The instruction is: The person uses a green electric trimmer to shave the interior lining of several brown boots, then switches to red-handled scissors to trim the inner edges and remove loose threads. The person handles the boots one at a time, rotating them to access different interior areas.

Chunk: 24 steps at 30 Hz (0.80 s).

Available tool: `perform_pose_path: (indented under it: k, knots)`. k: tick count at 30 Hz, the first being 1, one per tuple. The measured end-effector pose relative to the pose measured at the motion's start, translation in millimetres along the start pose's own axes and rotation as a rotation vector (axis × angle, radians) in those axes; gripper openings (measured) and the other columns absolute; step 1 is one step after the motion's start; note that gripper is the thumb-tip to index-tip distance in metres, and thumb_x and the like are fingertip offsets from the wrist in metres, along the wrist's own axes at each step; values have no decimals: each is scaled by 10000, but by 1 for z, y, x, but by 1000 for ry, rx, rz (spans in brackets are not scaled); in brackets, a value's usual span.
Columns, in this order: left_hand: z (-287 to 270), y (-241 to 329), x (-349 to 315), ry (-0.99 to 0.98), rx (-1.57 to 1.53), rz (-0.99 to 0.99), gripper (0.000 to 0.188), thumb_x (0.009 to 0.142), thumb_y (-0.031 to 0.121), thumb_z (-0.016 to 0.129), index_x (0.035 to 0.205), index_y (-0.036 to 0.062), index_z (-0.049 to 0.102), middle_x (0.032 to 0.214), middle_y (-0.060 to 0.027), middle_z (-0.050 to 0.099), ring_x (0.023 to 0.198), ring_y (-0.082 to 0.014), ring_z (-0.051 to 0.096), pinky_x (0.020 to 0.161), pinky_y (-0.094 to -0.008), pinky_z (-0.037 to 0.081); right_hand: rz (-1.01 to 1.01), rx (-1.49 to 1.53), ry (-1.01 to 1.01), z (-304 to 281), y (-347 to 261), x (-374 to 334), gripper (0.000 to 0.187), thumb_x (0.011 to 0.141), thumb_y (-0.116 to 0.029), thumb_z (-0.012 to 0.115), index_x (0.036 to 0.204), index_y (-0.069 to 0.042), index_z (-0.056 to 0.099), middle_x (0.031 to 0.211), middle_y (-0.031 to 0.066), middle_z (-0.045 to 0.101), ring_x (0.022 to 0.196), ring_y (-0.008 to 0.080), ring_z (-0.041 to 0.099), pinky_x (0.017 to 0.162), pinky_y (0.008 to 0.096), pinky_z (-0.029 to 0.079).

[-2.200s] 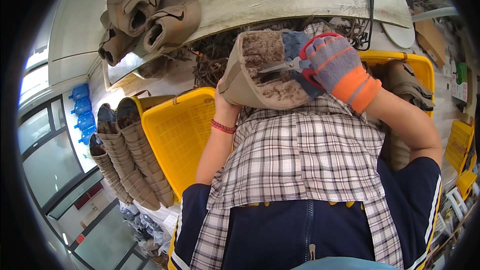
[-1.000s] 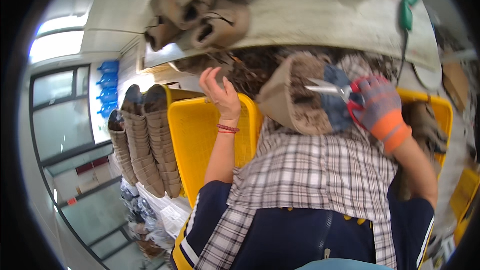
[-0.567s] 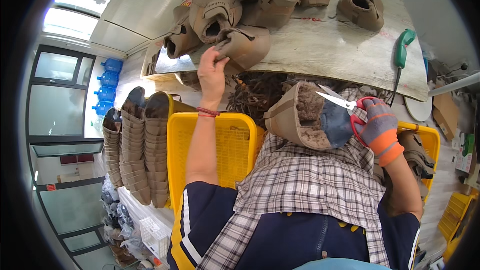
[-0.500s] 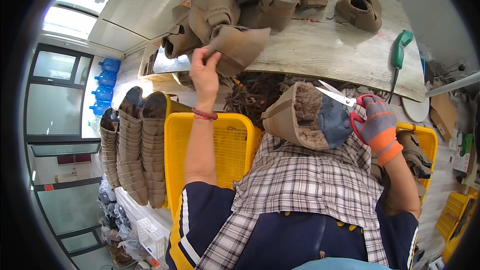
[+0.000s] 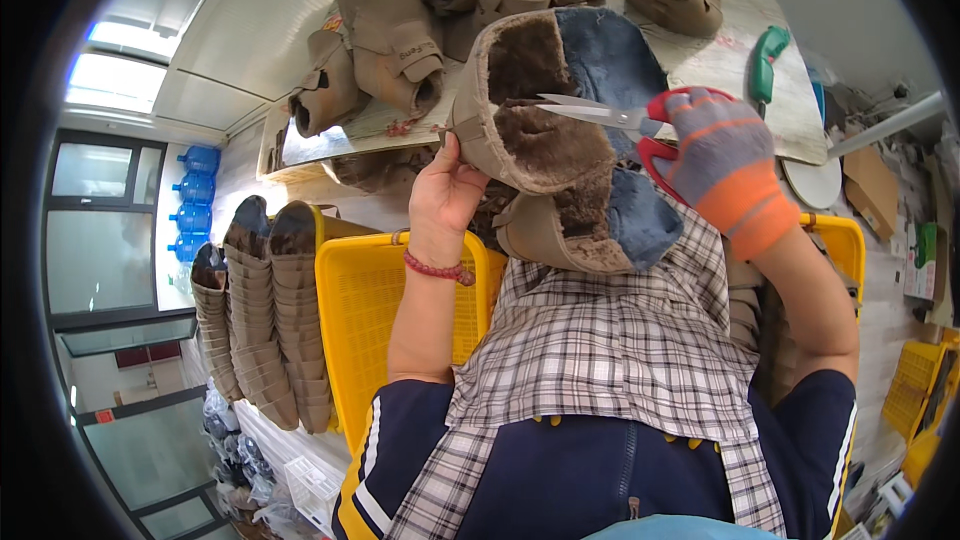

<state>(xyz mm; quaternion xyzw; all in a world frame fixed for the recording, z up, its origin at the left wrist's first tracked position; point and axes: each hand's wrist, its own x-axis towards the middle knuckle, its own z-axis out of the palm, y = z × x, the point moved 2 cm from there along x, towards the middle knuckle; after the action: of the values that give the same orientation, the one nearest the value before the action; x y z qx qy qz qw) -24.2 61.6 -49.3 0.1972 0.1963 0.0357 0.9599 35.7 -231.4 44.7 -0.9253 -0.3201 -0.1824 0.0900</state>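
Note:
My bare left hand (image 5: 443, 198), with a red beaded bracelet at the wrist, grips a brown shoe upper (image 5: 530, 55) by its side. The upper is held up and tilted, showing brown fleece lining and a dark blue part. My right hand (image 5: 728, 165), in a grey and orange glove, is closed on red-handled scissors (image 5: 622, 118). Their blades lie across the upper's opening, slightly apart; whether they touch the fleece I cannot tell. Just below, a second similar upper (image 5: 550, 240) rests on my checked apron (image 5: 600, 340), partly covered by the first.
Several brown shoe uppers (image 5: 385, 35) lie on the wooden table (image 5: 720, 60) ahead, beside a green-handled tool (image 5: 768, 65). A yellow basket (image 5: 395, 290) stands at my left and another yellow basket (image 5: 838, 235) at my right. Tall stacks of uppers (image 5: 300, 320) stand farther left.
My left hand has brought the upper from the table's near edge to the right, its lined opening now showing. The scissors have moved up and left from the lap to this upper.

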Motion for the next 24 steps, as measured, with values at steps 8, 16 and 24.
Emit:
perform_pose_path:
  k: [8,16,24]
  knots:
    - [4,-24,-1,53,51,-36,368,944,114,522,1291,5,461,1301,-140,532,1223,-278,488,1090,-426,354,-55,-112,-187,11,-8,22,346,748,-371,683,948,-91,660,893,100,655,815,267,640,729,357,512]
    - [2,-28,3,-28,47,-63,389,932,119,549,1295,12,456,1303,-137,521,1224,-292,476,1078,-467,354,-59,-86,-248,21,-9,28,278,769,-363,675,925,-132,664,864,84,657,794,266,638,719,367,519]
    - [6,-29,-2,-43,49,-9,357,943,100,521,1285,11,462,1295,-130,538,1213,-275,498,1082,-436,360,98,127,-103,13,23,4,375,771,-419,663,962,-97,676,864,110,679,813,238,667,701,334,529]
